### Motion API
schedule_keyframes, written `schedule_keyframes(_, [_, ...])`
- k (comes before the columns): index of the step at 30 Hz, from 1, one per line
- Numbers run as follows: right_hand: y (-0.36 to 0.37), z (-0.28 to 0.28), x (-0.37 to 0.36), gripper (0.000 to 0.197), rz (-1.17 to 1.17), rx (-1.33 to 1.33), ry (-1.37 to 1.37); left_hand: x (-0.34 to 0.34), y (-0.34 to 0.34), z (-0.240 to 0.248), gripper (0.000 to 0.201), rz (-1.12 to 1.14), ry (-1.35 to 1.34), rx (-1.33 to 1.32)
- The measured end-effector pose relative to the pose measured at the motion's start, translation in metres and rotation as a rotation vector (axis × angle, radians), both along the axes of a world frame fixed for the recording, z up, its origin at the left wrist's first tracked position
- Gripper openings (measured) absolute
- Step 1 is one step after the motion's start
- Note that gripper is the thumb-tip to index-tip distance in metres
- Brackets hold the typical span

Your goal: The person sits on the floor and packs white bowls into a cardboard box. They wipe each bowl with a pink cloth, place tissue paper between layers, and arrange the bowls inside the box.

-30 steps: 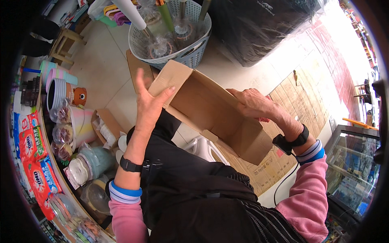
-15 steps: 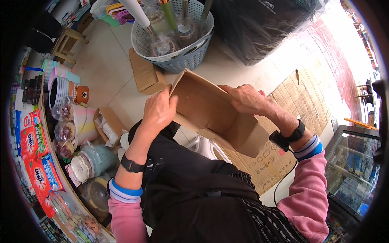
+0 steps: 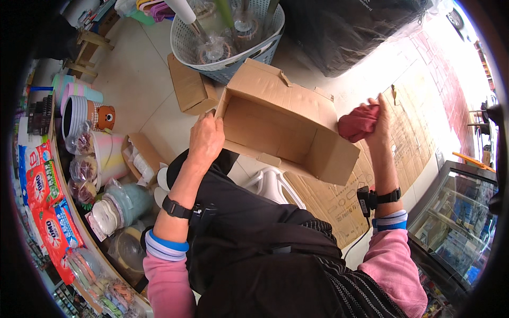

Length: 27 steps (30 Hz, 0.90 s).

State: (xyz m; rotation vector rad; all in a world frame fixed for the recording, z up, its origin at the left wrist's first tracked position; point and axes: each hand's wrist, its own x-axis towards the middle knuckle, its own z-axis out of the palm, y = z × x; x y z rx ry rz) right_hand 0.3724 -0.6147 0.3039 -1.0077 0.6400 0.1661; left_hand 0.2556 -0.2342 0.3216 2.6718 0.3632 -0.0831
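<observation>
An open cardboard box (image 3: 268, 127) is held tilted above my lap, its bare inside facing me and one long flap (image 3: 286, 87) raised at the far side. My left hand (image 3: 207, 136) grips the box's left edge, fingers closed on the cardboard. At the box's right end, my right hand (image 3: 380, 123) is closed around a bunched dark red cloth (image 3: 359, 123). The cloth lies against or very near the box's right corner; I cannot tell whether it touches.
Beyond the box stands a grey-blue basket (image 3: 228, 69) with wrapped long-handled items. A closed brown carton (image 3: 192, 87) lies beside it. Shelved goods and stacked buckets (image 3: 79, 114) line the left; a glass cabinet (image 3: 450, 222) stands right. Flattened cardboard (image 3: 408, 122) covers some floor.
My right hand has left the box's far edge and moved right, now showing the red cloth. The far flap has come up into view, and the box has turned slightly.
</observation>
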Motion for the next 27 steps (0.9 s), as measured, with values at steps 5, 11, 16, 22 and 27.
schedule_keyframes(5, [-0.053, 0.036, 0.027, 0.058, -0.131, -0.091, -0.307, 0.003, -0.006, -0.007, 0.021, -0.081, -0.009, 0.045])
schedule_keyframes(11, [0.003, 0.041, 0.0, 0.06, 0.058, 0.381, -0.203, 0.008, -0.009, -0.007, 0.02, -0.111, -0.037, 0.031])
schedule_keyframes(16, [0.09, 0.001, -0.059, 0.039, 0.19, 0.463, 0.229, 0.008, -0.009, -0.004, 0.018, -0.087, 0.098, 0.011])
schedule_keyframes(22, [0.114, 0.0, -0.073, 0.034, 0.725, 0.066, 0.174, 0.004, -0.005, -0.009, 0.018, -0.168, 0.092, -0.064])
schedule_keyframes(27, [0.131, -0.013, -0.077, 0.043, 1.141, -0.482, -0.35, 0.004, -0.014, -0.016, 0.018, -0.402, 0.078, -0.012])
